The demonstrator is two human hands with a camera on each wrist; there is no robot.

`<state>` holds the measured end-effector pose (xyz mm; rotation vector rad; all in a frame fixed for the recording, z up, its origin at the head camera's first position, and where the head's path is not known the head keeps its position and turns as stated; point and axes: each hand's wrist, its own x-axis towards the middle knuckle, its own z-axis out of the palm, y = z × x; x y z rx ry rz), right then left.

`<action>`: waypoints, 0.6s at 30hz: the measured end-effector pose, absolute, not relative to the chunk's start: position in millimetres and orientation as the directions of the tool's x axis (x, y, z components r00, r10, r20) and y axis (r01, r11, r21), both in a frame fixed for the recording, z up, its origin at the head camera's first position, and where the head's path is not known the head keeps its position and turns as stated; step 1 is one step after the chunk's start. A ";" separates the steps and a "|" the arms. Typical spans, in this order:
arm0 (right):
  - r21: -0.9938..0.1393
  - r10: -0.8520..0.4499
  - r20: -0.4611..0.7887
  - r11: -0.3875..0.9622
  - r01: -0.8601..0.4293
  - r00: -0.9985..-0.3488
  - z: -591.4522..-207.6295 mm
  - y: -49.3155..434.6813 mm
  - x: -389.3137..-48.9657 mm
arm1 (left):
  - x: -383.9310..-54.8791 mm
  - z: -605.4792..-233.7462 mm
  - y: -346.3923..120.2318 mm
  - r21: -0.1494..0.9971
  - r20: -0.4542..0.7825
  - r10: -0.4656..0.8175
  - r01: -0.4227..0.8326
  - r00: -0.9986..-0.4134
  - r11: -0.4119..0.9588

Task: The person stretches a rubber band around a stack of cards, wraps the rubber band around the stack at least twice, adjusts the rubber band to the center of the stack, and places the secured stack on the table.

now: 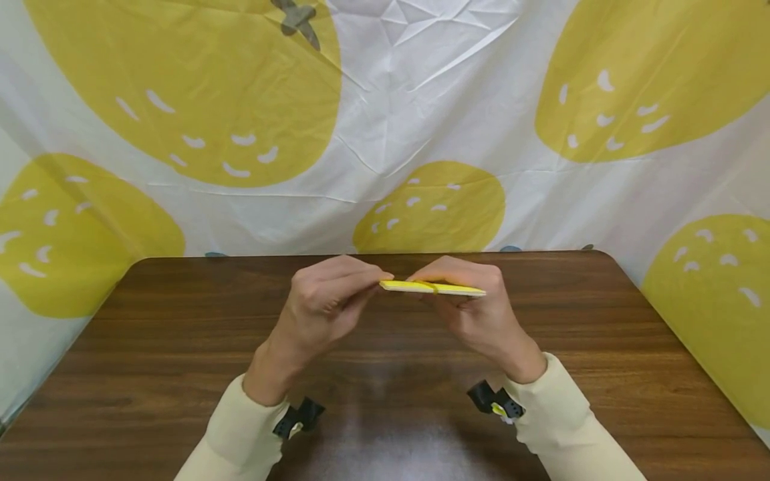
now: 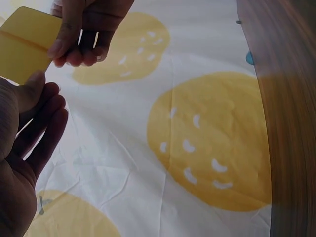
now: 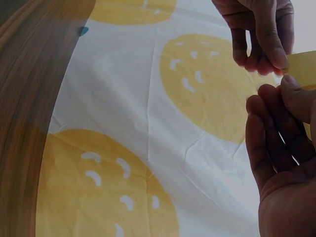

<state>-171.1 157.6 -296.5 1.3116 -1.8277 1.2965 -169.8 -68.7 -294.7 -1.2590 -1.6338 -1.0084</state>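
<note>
A thin yellow pad of paper (image 1: pixel 409 286), like a small stack of sticky notes, is held up above the table, its edge toward the head camera. An orange-yellow band (image 2: pixel 22 39), apparently a rubber band, runs across its face in the left wrist view. My left hand (image 1: pixel 319 300) pinches the left corner between thumb and fingertips. My right hand (image 1: pixel 478 307) grips the pad nearer its right end, thumb below. In the right wrist view only part of the pad (image 3: pixel 302 66) shows, beside both thumbs.
Below the hands lies a dark brown wooden table (image 1: pixel 385 414) with rounded far corners. Behind it hangs a white curtain (image 1: pixel 265 220) printed with big yellow fruit shapes. Black wrist cameras sit by both cream sleeves (image 1: pixel 240 427).
</note>
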 end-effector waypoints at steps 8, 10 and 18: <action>-0.403 -0.402 0.813 0.137 -0.905 -0.422 -297.3 159.0 -169.5 | -170.6 -295.4 -71.9 0.132 0.922 0.339 0.974 -0.188 0.182; -0.418 -0.396 0.807 0.142 -0.897 -0.438 -297.5 159.0 -169.2 | -171.0 -295.9 -71.9 0.136 0.922 0.338 0.974 -0.191 0.178; -0.401 -0.397 0.803 0.189 -0.896 -0.443 -292.5 165.2 -169.5 | -173.6 -297.9 -73.4 0.149 0.929 0.315 0.976 -0.194 0.160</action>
